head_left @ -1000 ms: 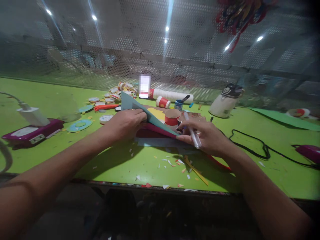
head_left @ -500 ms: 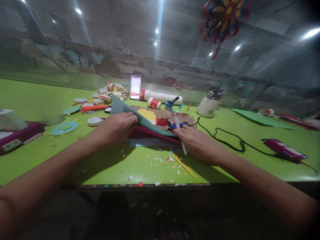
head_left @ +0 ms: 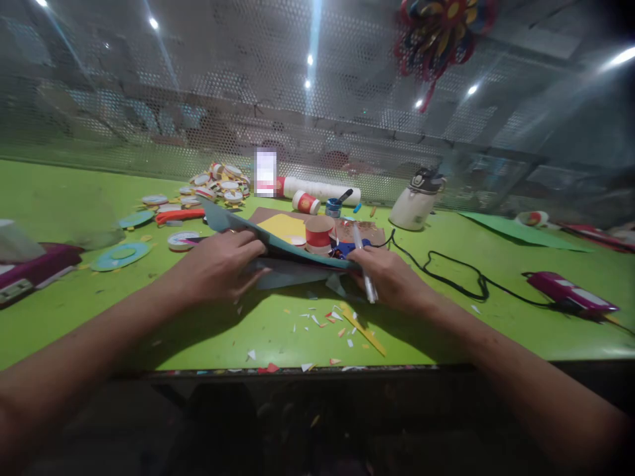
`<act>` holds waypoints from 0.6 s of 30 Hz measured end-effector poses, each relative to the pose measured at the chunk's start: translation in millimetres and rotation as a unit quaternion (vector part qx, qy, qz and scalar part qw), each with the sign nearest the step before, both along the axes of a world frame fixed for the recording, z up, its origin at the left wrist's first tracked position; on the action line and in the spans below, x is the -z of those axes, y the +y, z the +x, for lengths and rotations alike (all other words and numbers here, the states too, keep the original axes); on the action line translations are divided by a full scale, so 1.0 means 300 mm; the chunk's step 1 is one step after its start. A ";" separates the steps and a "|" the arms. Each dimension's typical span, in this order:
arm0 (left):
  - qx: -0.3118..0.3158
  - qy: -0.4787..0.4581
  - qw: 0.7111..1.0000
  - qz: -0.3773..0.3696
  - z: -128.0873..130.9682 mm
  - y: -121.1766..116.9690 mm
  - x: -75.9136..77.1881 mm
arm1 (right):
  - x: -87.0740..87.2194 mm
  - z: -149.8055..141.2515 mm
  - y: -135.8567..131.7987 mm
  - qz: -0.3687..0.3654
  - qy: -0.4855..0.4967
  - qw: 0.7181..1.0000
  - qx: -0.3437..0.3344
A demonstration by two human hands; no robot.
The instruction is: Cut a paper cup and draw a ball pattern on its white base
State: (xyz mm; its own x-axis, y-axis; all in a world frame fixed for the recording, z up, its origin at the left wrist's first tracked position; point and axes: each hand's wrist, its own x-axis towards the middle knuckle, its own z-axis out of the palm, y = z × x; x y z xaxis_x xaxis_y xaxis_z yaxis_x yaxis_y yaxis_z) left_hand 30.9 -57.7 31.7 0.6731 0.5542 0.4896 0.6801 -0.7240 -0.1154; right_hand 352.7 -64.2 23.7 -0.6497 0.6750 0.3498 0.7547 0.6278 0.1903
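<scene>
My left hand (head_left: 223, 264) is closed on the left side of a blue sheet of paper (head_left: 278, 246), fingers over it and thumb beneath. The sheet is lifted and bent, its left corner raised. My right hand (head_left: 389, 272) pinches its right end and also holds a clear, whitish pen (head_left: 368, 281) slanting down between the fingers. Below the raised sheet lies another bluish sheet (head_left: 292, 274) on the green table (head_left: 198, 337). Just behind stand a short red paper-cup ring (head_left: 319, 237) and yellow paper (head_left: 282, 227). A dark blue object (head_left: 354, 248) near my right fingers is partly hidden.
Paper scraps (head_left: 317, 320) and a yellow strip (head_left: 364, 332) litter the front. Behind are a cup pile (head_left: 223, 182), stacked cups (head_left: 322, 190), a phone (head_left: 265, 172), a blue jar (head_left: 333, 207) and a whitish jug (head_left: 417, 201). A black cord (head_left: 446, 281) runs to a purple box (head_left: 570, 291).
The raised sheet has tipped lower, its left corner moving left and down. My left hand has shifted slightly left. The dark red sheet seen beneath it is now mostly hidden.
</scene>
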 end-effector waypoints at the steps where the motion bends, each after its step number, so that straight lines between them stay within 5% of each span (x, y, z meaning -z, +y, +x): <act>1: -0.009 0.022 0.999 0.021 0.008 -0.007 0.004 | -0.010 0.002 0.005 -0.003 0.006 1.000 -0.001; 6: -0.069 0.120 0.981 0.139 0.069 -0.030 0.035 | -0.033 -0.004 0.009 -0.012 0.028 1.000 -0.006; 18: -0.025 0.086 0.990 0.111 0.065 0.000 0.025 | -0.029 -0.003 -0.010 -0.035 0.063 0.997 0.004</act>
